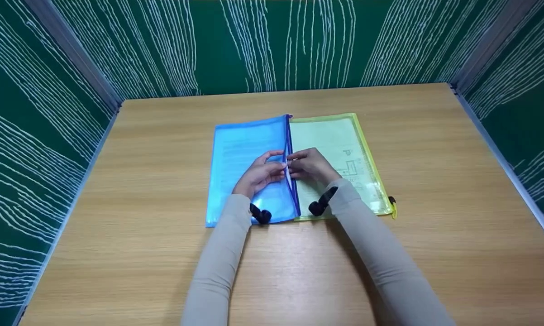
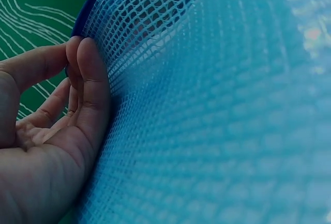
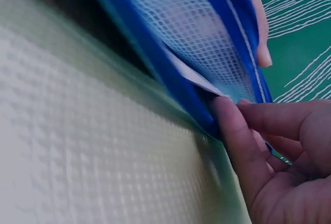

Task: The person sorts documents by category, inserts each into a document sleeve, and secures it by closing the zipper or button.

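1. The left sleeve (image 1: 215, 267) and the right sleeve (image 1: 389, 260) are cut off by the lower border of the head view.
2. One lip of the blue mesh pouch (image 1: 249, 140) is pinched between the thumb and fingers of the left hand (image 1: 264, 173); the pouch is spread beneath and around that hand, which partly covers it.
3. The opposite lip is pinched by the right hand (image 1: 313, 164). Just beside its fingertips a white sheet (image 3: 194, 76) is seen inside the opening; whether it is also gripped cannot be told.
4. Beneath and right of the right hand, a yellow-green pouch (image 1: 326, 131) is partly covered; its left edge is hidden at the blue one.
5. Broad tabletop (image 1: 457, 203) is left outward of each hand, a narrower strip beyond both.
6. Farthest from the hands, green walls (image 1: 217, 50) are cut off above.
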A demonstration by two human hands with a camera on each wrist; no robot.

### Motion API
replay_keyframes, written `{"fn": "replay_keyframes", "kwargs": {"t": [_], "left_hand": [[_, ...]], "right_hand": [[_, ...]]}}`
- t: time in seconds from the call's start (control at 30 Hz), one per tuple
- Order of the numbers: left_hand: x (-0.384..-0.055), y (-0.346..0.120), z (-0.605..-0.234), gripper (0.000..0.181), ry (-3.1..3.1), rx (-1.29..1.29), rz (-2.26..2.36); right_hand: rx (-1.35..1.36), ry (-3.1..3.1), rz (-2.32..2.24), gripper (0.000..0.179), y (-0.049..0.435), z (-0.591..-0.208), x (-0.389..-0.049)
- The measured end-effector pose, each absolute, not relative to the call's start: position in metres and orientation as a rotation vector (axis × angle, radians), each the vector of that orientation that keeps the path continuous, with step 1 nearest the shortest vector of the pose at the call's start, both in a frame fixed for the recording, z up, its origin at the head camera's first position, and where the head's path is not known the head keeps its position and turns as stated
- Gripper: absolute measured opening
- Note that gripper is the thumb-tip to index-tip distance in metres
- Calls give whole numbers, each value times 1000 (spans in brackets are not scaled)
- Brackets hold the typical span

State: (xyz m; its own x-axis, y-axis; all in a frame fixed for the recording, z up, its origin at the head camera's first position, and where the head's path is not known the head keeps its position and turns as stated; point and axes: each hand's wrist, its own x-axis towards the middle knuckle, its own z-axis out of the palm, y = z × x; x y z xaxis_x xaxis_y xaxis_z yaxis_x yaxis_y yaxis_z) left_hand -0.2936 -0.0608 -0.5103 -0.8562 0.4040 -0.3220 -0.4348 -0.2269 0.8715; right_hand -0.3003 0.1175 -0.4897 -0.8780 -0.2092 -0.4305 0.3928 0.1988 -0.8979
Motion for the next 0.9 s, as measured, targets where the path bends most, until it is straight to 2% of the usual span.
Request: {"fn": "replay_keyframes", "kwargs": {"t": [0.6,0.9], "left_hand": [[-295,-59,-509,43,1633,-26,2013],[-303,-62,-500,37,1993,21,1880]], "right_hand": [[126,2064,-1694,28,144,-490,-303],[87,2123,-1656,30,157,-492,-311]]}}
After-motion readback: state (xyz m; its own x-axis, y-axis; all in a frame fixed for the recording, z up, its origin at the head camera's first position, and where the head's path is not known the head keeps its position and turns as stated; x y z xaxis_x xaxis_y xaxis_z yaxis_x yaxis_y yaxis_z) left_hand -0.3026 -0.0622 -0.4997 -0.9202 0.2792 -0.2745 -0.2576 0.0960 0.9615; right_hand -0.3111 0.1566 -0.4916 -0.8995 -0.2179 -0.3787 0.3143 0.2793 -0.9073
